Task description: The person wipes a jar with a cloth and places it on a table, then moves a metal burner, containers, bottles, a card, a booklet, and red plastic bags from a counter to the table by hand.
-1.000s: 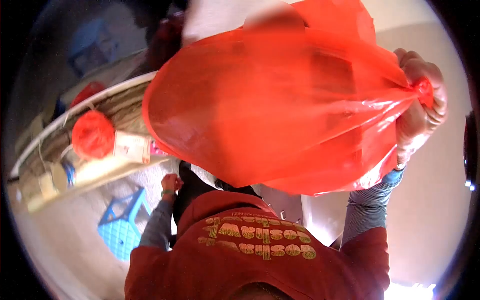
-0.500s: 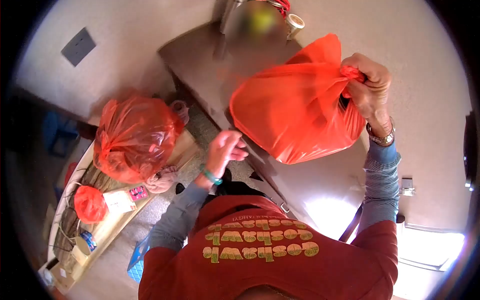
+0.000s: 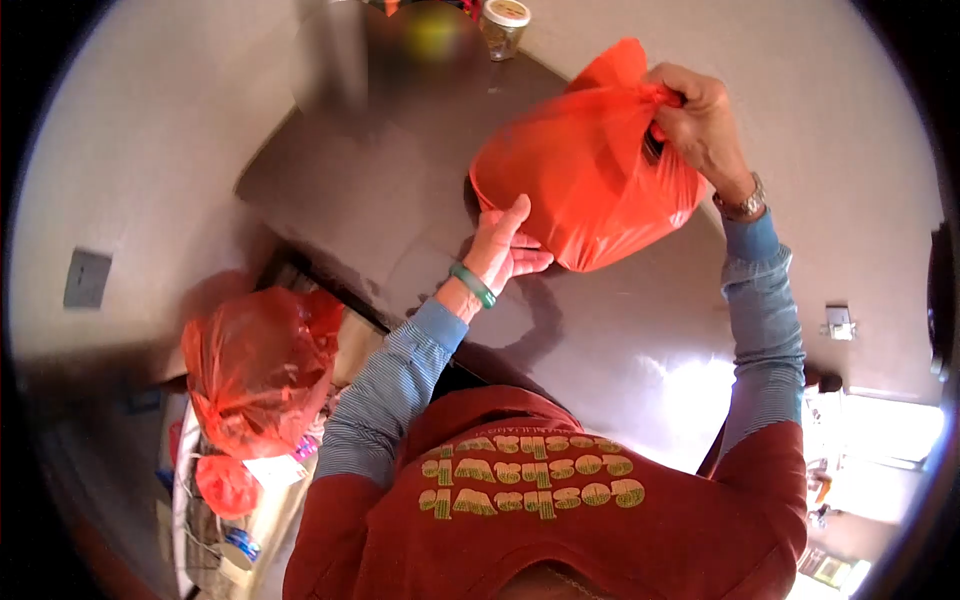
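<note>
A full red plastic bag (image 3: 575, 175) hangs from my right hand (image 3: 700, 125), whose fingers are wrapped tight round its gathered neck. What the bag contains is hidden, though something dark shows through a gap just under the grip. My left hand (image 3: 503, 245) is at the bag's lower left edge, palm turned toward it and fingers apart. Its fingertips reach the bottom of the bag; whether they press on it I cannot tell. Beneath the bag lies a dark, glossy tabletop (image 3: 350, 190).
On the left, another large red plastic bag (image 3: 260, 370) rests on a bench with a smaller red bag (image 3: 227, 486) and a blue-labelled roll (image 3: 240, 550). A lidded tub (image 3: 503, 28) stands at the table's back. Wall sockets (image 3: 838, 322) are on the right.
My left hand has moved up and right to the bag's lower edge. The view has shifted, showing more of the table. My right hand keeps its hold on the bag's neck.
</note>
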A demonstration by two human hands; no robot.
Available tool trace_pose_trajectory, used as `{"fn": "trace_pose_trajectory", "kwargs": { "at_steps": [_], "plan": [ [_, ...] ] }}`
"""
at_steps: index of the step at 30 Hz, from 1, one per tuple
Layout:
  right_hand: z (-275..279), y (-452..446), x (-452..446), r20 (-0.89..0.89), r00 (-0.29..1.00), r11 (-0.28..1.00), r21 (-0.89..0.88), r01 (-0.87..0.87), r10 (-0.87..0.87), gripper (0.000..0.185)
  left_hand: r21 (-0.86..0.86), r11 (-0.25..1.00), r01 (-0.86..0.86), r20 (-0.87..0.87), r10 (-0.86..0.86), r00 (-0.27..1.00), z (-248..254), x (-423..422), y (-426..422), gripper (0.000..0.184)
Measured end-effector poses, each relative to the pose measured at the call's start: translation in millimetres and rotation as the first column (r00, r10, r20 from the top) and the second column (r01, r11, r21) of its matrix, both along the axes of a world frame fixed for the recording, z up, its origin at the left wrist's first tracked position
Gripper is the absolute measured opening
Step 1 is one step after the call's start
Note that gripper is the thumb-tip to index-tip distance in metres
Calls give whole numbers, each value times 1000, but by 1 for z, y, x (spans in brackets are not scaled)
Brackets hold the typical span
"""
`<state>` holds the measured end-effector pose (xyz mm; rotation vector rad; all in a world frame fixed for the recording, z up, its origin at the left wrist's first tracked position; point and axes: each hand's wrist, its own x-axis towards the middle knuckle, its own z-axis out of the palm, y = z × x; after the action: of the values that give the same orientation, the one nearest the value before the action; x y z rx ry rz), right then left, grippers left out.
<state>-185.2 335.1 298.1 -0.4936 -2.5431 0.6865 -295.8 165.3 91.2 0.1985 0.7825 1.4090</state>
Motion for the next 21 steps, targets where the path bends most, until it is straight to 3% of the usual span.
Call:
{"fn": "trace_pose_trajectory", "kwargs": {
  "at_steps": [8, 12, 15, 17, 18, 20, 21],
  "plan": [
    [-12, 72, -49, -59, 992, 991, 66, 116, -112, 25, -47, 998, 50, 60, -47, 997, -10, -46, 101, 96],
    [-13, 95, -62, -9, 979, 976, 74, 203, -203, 25, -60, 996, 69, 87, -63, 994, -25, -56, 147, 100],
    [-17, 111, -69, 18, 979, 973, 116, 200, -204, 26, -97, 993, 73, 104, -63, 993, -32, -58, 168, 101],
    [-24, 125, -72, 10, 984, 956, 238, 170, -177, 25, -128, 989, 73, 109, -59, 992, -38, -60, 178, 102],
    [-25, 129, -75, 16, 982, 956, 234, 177, -186, 25, -126, 988, 87, 128, -71, 989, -41, -61, 184, 103],
    [-32, 139, -80, 80, 963, 965, -34, 261, -258, 28, -137, 983, 126, 166, -102, 981, -49, -60, 193, 103],
    [-34, 147, -76, 89, 959, 962, -39, 272, -267, 28, -120, 985, 121, 166, -100, 981, -49, -61, 194, 103]
  ]
}}
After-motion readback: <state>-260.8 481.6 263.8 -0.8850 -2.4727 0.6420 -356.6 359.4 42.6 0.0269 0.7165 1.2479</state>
